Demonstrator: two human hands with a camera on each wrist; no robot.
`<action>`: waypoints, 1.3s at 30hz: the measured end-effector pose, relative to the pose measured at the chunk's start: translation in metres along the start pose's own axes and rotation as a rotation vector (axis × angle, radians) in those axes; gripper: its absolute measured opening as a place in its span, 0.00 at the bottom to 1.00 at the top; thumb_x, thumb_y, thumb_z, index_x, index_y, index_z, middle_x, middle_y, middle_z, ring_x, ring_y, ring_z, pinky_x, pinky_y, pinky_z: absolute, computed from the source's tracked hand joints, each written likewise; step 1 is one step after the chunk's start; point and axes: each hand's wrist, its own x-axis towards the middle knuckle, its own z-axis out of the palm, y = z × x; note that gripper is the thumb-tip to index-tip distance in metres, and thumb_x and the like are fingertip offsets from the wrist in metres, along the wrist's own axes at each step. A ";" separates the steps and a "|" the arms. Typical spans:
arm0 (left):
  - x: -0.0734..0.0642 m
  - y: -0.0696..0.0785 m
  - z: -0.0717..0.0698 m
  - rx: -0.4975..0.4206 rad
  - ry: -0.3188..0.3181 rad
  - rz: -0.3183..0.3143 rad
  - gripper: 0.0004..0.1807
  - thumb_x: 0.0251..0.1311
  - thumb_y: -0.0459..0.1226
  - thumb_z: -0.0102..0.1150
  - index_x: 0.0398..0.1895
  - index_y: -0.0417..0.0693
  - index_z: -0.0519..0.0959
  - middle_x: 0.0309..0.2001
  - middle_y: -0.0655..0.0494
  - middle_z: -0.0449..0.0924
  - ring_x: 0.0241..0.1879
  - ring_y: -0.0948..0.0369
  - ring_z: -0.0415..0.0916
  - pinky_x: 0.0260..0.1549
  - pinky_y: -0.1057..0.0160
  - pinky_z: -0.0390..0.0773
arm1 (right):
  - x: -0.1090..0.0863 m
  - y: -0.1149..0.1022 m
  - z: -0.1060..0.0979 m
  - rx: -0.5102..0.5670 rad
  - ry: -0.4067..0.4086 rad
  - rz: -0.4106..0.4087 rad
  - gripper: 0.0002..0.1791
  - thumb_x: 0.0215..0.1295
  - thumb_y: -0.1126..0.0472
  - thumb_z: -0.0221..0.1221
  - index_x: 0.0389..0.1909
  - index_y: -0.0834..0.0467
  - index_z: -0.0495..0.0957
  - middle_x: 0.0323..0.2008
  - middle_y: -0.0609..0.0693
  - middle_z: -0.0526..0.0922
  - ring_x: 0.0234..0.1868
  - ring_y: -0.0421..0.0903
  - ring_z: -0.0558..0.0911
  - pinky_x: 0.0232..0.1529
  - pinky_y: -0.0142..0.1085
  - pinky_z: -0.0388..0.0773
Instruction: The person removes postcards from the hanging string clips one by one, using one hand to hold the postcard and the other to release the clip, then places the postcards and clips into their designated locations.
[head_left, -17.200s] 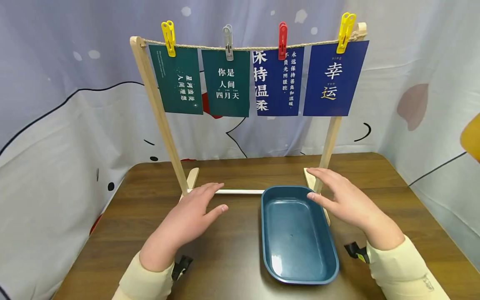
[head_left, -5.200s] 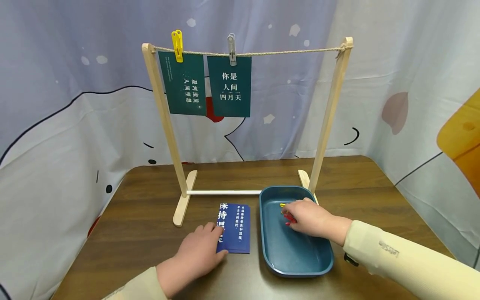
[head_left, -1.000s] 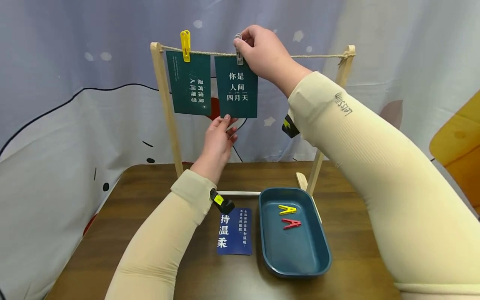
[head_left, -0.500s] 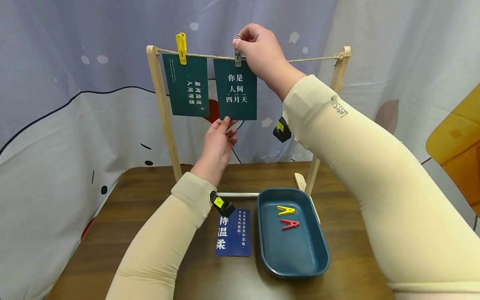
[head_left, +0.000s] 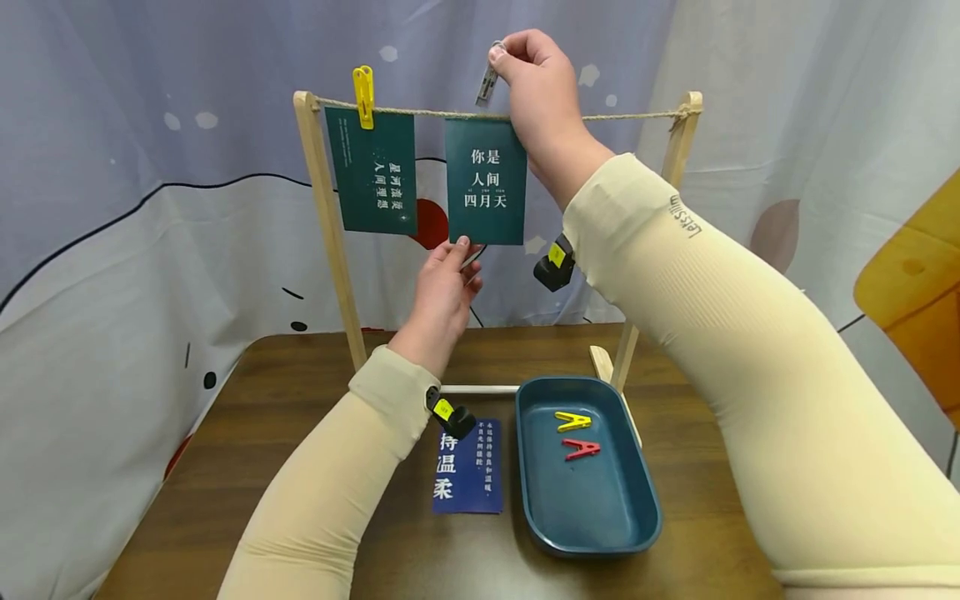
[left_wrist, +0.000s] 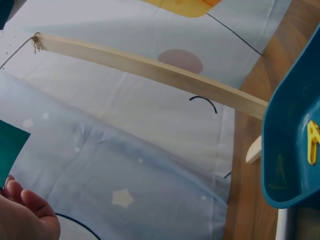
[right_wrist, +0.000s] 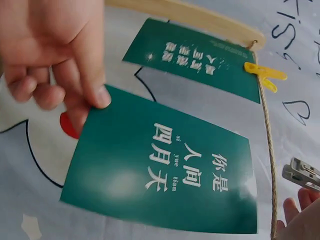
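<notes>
With thumb and fingers my left hand [head_left: 442, 292] pinches the bottom edge of a green card [head_left: 486, 179] with white lettering. The card's top edge is right at the rope [head_left: 427, 111]. Above the rope my right hand [head_left: 543, 87] pinches a grey clothespin [head_left: 489, 83], which is off the card and tilted. In the right wrist view the grey clothespin [right_wrist: 302, 174] shows apart from the rope, and the left hand's thumb [right_wrist: 101, 96] lies on the card's corner. Another green card [head_left: 375, 179] hangs at the left under a yellow clothespin [head_left: 363, 96].
A wooden frame [head_left: 327, 217] carries the rope above the table [head_left: 247, 467]. A blue tray [head_left: 592, 517] at the front right holds a yellow clothespin [head_left: 573, 421] and a red clothespin [head_left: 581, 449]. Left of it lies a dark blue card [head_left: 472, 475]. A patterned curtain [head_left: 187, 250] surrounds the table.
The right hand has lifted the grey clothespin up off the rope and green card. The left hand has shifted slightly right with that card. Earlier, two dark blue cards came off the rope.
</notes>
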 end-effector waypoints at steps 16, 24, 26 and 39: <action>-0.022 -0.026 -0.030 0.131 0.009 -0.062 0.10 0.72 0.44 0.54 0.43 0.48 0.78 0.47 0.51 0.79 0.36 0.61 0.71 0.36 0.65 0.71 | -0.043 0.023 -0.002 0.050 0.017 -0.137 0.12 0.76 0.56 0.52 0.51 0.60 0.73 0.43 0.47 0.74 0.48 0.40 0.73 0.49 0.24 0.68; -0.048 -0.053 -0.068 0.213 0.022 -0.191 0.08 0.73 0.39 0.53 0.48 0.45 0.76 0.41 0.53 0.79 0.30 0.64 0.67 0.28 0.68 0.66 | -0.079 0.072 -0.019 -0.015 -0.016 -0.116 0.13 0.73 0.58 0.57 0.49 0.63 0.75 0.40 0.48 0.77 0.43 0.42 0.75 0.49 0.32 0.72; -0.056 -0.059 -0.080 0.250 0.034 -0.220 0.09 0.72 0.37 0.53 0.50 0.45 0.75 0.41 0.54 0.79 0.29 0.64 0.67 0.25 0.68 0.66 | -0.089 0.085 -0.026 -0.026 -0.037 -0.082 0.14 0.72 0.57 0.58 0.49 0.63 0.75 0.40 0.49 0.78 0.43 0.43 0.76 0.47 0.32 0.72; -0.108 -0.085 -0.152 0.428 0.026 -0.397 0.10 0.69 0.34 0.53 0.50 0.42 0.68 0.42 0.49 0.81 0.24 0.67 0.67 0.20 0.70 0.64 | -0.151 0.171 -0.074 -0.437 -0.341 0.071 0.17 0.71 0.54 0.60 0.52 0.62 0.78 0.41 0.53 0.81 0.39 0.48 0.77 0.41 0.39 0.75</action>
